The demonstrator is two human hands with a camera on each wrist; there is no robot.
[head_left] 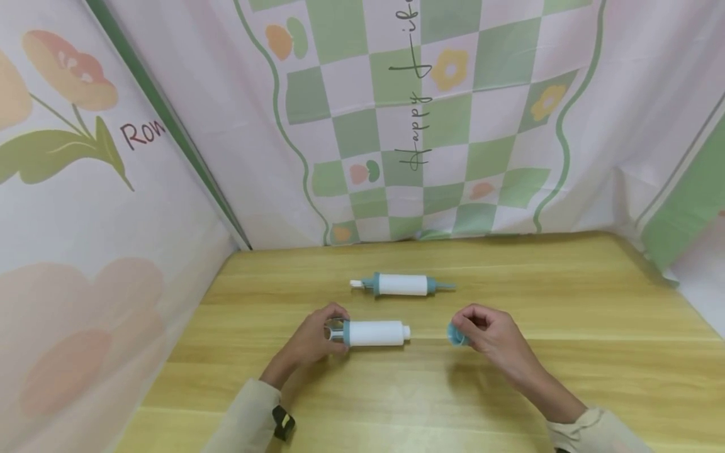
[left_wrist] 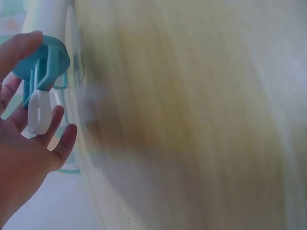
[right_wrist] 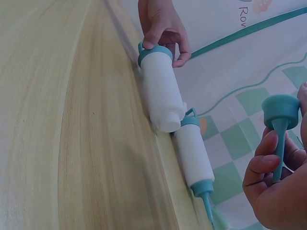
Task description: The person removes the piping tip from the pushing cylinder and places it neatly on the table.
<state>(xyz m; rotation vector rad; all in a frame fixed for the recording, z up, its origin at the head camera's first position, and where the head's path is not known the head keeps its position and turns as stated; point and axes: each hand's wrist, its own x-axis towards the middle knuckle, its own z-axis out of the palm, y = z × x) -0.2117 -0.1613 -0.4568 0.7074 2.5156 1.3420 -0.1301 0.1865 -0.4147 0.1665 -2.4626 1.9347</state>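
Note:
My left hand (head_left: pixel 310 338) holds a white icing syringe (head_left: pixel 376 333) by its teal collar, thumb and fingers round that end. The barrel lies sideways close over the table, its bare white tip pointing right. In the left wrist view, the white plunger handle (left_wrist: pixel 40 112) sticks out of the teal collar (left_wrist: pixel 60 60) toward the palm. To the right, my right hand (head_left: pixel 498 343) pinches a teal nozzle (head_left: pixel 455 335), apart from the syringe. The right wrist view shows the nozzle's wide round end (right_wrist: pixel 280 108) up, its thin stem between the fingers.
A second white syringe (head_left: pixel 402 285) lies farther back on the wooden table (head_left: pixel 374 402), with its teal nozzle fitted and pointing right. Printed cloth (head_left: pixel 226 145) hangs behind the table and along its left side.

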